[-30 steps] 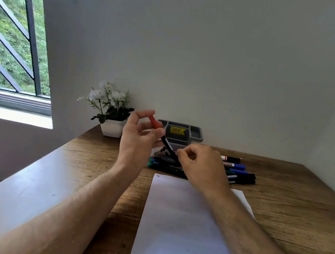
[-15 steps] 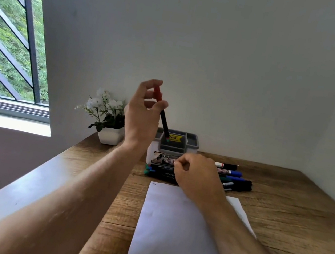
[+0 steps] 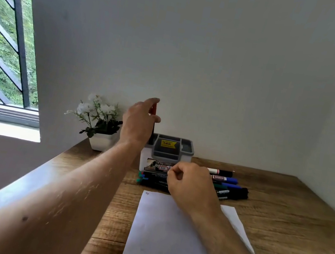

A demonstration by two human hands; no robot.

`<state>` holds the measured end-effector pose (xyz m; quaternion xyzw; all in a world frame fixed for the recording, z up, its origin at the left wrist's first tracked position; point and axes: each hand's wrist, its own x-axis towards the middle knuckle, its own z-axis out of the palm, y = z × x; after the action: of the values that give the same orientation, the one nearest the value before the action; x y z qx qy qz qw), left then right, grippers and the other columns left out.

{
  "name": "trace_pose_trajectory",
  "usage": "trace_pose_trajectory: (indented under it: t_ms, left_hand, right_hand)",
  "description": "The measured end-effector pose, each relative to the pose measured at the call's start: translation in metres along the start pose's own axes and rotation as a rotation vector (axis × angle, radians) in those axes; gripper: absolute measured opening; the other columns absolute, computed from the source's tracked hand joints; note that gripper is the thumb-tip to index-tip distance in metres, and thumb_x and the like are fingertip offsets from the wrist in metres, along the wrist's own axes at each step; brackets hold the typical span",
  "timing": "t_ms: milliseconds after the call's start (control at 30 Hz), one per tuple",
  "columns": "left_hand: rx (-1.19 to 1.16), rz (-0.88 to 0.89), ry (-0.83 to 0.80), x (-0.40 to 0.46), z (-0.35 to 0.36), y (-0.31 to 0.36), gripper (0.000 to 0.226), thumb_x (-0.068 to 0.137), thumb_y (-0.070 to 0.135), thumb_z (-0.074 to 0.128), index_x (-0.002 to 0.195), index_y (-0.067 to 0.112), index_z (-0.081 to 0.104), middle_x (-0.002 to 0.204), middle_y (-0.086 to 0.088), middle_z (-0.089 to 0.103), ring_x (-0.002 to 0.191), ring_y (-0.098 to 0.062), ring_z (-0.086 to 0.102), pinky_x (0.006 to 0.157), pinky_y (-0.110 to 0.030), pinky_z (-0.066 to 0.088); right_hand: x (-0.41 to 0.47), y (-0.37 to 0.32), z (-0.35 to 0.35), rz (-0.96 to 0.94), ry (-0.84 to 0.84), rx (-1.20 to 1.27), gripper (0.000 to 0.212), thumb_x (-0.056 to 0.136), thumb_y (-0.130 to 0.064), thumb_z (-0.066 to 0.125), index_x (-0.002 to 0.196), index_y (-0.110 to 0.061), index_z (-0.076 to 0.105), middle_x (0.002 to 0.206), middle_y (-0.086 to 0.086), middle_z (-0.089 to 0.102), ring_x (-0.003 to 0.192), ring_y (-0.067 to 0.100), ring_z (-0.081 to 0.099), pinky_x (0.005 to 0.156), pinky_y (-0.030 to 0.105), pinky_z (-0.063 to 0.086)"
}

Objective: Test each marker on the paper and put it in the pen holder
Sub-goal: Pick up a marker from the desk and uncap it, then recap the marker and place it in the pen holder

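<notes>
My left hand (image 3: 138,122) holds a red-capped black marker (image 3: 154,111) upright, its lower end dipping into the left side of the grey and white pen holder (image 3: 187,150) by the wall. My right hand (image 3: 190,184) hovers curled over a pile of several markers (image 3: 231,188) lying in front of the holder; whether it pinches anything is hidden. A white sheet of paper (image 3: 163,237) lies on the wooden table (image 3: 289,225) below my right wrist, with a small mark near its top left corner.
A white pot of white flowers (image 3: 98,124) stands left of the holder against the wall. A barred window (image 3: 3,44) is at far left. Walls close in behind and to the right of the table.
My left hand lifted the red-capped marker away from my right hand, turned it upright and carried it over to the pen holder. My right hand stayed over the marker pile.
</notes>
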<state>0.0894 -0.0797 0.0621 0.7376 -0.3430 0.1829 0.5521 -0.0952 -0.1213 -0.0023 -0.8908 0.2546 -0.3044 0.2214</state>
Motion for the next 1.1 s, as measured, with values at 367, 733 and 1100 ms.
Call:
trace_pose_trajectory:
  t_ms: [367, 733, 1100]
  left_hand:
    - [0.303, 0.009, -0.211, 0.003, 0.007, -0.006, 0.050, 0.087, 0.021, 0.074, 0.135, 0.026, 0.060, 0.123, -0.008, 0.069, 0.105, -0.021, 0.066, 0.094, -0.037, 0.055]
    - [-0.098, 0.049, -0.042, -0.048, -0.029, 0.043, 0.044, 0.096, 0.003, 0.053, 0.131, 0.028, 0.058, 0.102, 0.010, 0.071, 0.084, 0.004, 0.067, 0.073, -0.020, 0.058]
    - [-0.367, -0.256, -0.163, -0.112, -0.025, 0.005, 0.018, 0.092, 0.007, 0.066, 0.104, 0.019, 0.069, 0.085, 0.001, 0.075, 0.077, -0.009, 0.074, 0.076, -0.031, 0.062]
  right_hand:
    - [-0.001, -0.002, -0.001, 0.011, 0.005, -0.015, 0.014, 0.096, -0.030, 0.060, 0.102, -0.024, 0.070, 0.098, -0.002, 0.072, 0.085, 0.012, 0.067, 0.083, 0.032, 0.061]
    - [-0.004, -0.007, -0.016, 0.074, -0.047, -0.136, 0.018, 0.090, -0.021, 0.061, 0.103, -0.021, 0.073, 0.101, 0.000, 0.073, 0.088, 0.014, 0.065, 0.087, 0.032, 0.057]
    - [-0.005, -0.003, -0.021, 0.055, -0.168, -0.300, 0.020, 0.087, -0.038, 0.070, 0.102, -0.029, 0.078, 0.100, -0.006, 0.074, 0.089, 0.011, 0.065, 0.083, 0.033, 0.055]
